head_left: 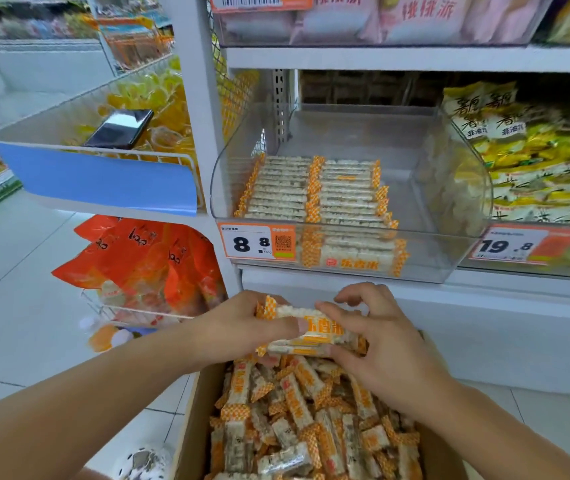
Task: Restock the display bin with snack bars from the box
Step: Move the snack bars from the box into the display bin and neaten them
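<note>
Both hands hold one small stack of snack bars [308,329] above the open cardboard box [193,420], just below the shelf front. The left hand [242,327] grips the stack's left end, thumb laid across the top wrapper; its remaining fingers are hidden beneath the bars. The right hand [377,337] closes on the right end, thumb on top and fingers [356,294] curled over the far edge. The number of bars in the stack cannot be determined.

The box is full of loose bars [311,424] lying at all angles; its near end and right wall are cut off by the lower frame edge and the right forearm.

The clear display bin [456,209] on the shelf above holds two neat rows of bars [314,192] on its left side; its right portion shows bare floor. A further bar [356,254] lies along the front wall, beside the price tag [256,242] reading 8.8. Glare blurs the bin's curved right wall.

A neighbouring bin of yellow-packaged goods [536,161] stands to the right, partly cut off. To the left, a wire basket [103,133] carries a dark phone [121,128]; orange bags [145,261] hang below. An unclear speckled object [143,460] sits at the bottom edge.
</note>
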